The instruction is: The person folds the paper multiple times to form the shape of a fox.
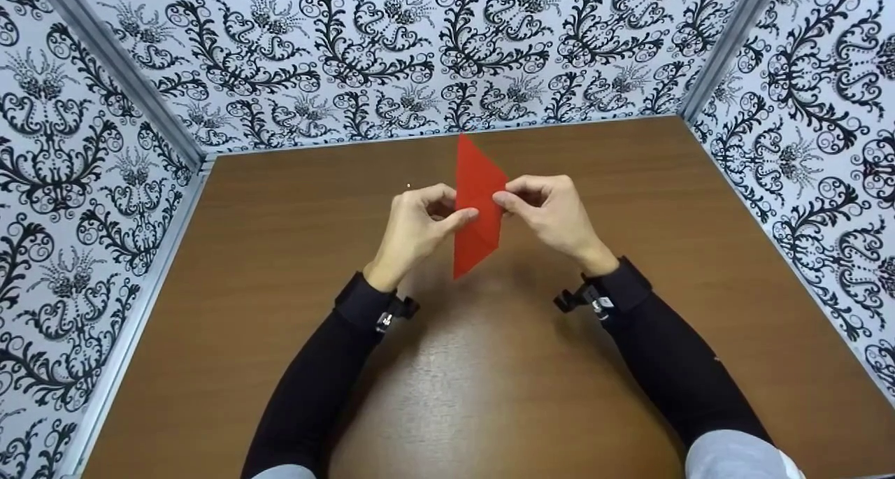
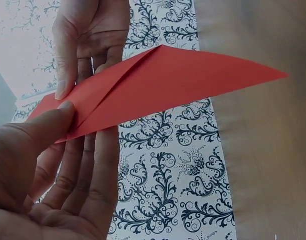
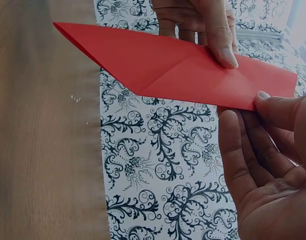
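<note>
A folded sheet of red paper (image 1: 477,178) is held up over the table between both hands, its long edge running nearly upright in the head view. My left hand (image 1: 416,220) pinches the long left edge, thumb on the near face and fingers behind. On the opposite, shorter edge my right hand (image 1: 552,210) pinches the paper between thumb and fingers. The left wrist view shows a slanting fold line across the red paper (image 2: 158,80), which tapers to a point. In the right wrist view the paper (image 3: 158,65) has a faint diagonal crease and layered edges at its pointed end.
Below the hands spreads a brown wooden table (image 1: 447,395). Patterned black-and-white panels (image 1: 391,52) stand at the back and both sides, joined by grey metal posts (image 1: 731,45). Each wrist carries a black strap (image 1: 622,287) with a small camera mount.
</note>
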{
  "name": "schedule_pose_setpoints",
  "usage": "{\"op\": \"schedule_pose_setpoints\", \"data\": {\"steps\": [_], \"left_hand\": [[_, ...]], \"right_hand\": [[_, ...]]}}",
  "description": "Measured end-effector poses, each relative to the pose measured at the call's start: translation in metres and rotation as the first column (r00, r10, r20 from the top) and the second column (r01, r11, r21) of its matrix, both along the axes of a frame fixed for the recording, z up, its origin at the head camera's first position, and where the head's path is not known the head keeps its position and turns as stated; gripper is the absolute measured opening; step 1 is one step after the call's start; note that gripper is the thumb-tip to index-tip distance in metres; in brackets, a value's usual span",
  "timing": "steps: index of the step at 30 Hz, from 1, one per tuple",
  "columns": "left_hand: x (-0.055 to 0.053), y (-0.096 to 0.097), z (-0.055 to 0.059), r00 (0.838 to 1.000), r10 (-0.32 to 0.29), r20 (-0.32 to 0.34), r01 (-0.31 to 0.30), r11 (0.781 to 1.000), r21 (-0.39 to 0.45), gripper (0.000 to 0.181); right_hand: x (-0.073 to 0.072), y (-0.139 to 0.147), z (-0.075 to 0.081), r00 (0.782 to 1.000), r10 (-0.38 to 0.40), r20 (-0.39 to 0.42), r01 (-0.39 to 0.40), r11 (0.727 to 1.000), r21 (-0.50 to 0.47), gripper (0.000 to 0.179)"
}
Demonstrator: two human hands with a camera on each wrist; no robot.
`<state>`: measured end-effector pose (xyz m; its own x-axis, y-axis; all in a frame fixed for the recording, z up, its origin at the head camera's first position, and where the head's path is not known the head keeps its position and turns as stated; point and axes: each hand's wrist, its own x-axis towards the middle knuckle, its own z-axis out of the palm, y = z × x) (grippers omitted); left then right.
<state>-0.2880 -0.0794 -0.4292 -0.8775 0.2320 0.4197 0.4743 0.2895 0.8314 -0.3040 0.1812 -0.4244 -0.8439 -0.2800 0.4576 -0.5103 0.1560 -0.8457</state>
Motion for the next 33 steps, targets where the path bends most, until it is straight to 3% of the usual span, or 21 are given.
{"op": "schedule_pose_setpoints", "data": {"steps": [8, 18, 33], "left_hand": [[0.0007, 0.0014, 0.0002, 0.999, 0.015, -0.028, -0.017, 0.998, -0.059, 0.012], [0.0017, 0.0013, -0.0008, 1.0, -0.019, -0.01, 0.018, 0.998, -0.064, 0.013], [0.0025, -0.0047, 0.0028, 1.0, 0.004, -0.029, -0.005, 0.999, -0.04, 0.014]], "right_hand": [[0.003, -0.0014, 0.0033, 1.0, 0.007, 0.01, -0.006, 0.997, -0.083, 0.011], [0.0044, -0.0005, 0.0015, 0.998, -0.024, -0.066, 0.017, 0.995, -0.098, 0.01], [0.002, -0.0067, -0.0062, 0.999, 0.037, 0.012, -0.036, 0.998, -0.059, 0.007]]}}
